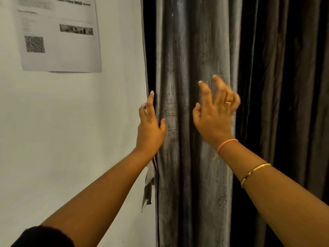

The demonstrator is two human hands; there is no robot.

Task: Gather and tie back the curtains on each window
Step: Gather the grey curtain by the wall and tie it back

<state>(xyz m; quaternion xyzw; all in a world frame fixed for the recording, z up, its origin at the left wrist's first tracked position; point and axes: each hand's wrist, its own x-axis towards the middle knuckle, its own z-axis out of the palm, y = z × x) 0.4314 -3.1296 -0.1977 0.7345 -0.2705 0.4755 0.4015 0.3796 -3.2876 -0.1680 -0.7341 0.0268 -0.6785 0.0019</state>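
Paper comes first on the far left: a printed sheet point(60, 32) lies flat on the pale wall point(71, 122). Its text is too blurred for us to read, and it has a speckled square low on its left side and a dark strip toward its right. In the bottom left corner we see a dark sleeve point(42, 236), and from it our bare left forearm runs up and to the right. Our left hand point(150, 129) sits at the line where wall meets cloth. Its index finger points straight up along the cloth's left edge and the thumb lies against the front of the fabric. The other fingers are loosely bent on the wall side, and we see nothing pinched. Below that wrist a pale, crumpled scrap point(148, 184) hangs beside the edge.

The curtain point(185, 50) hangs straight down in grey, shiny pleats, loose and ungathered, filling the middle of the view from top to bottom. Our right hand point(213, 116) is raised in front of it, about level with the left one and apart from it. Its fingers are spread wide and crooked, smeared by motion blur, and hold nothing. We cannot tell whether the tips touch the cloth. A gold ring point(227, 103) shows on one finger, a pink thread band point(227, 143) circles the wrist, and a gold bangle point(254, 172) sits further down the forearm. Right of the hand, dark folds point(284, 86) look nearly black.
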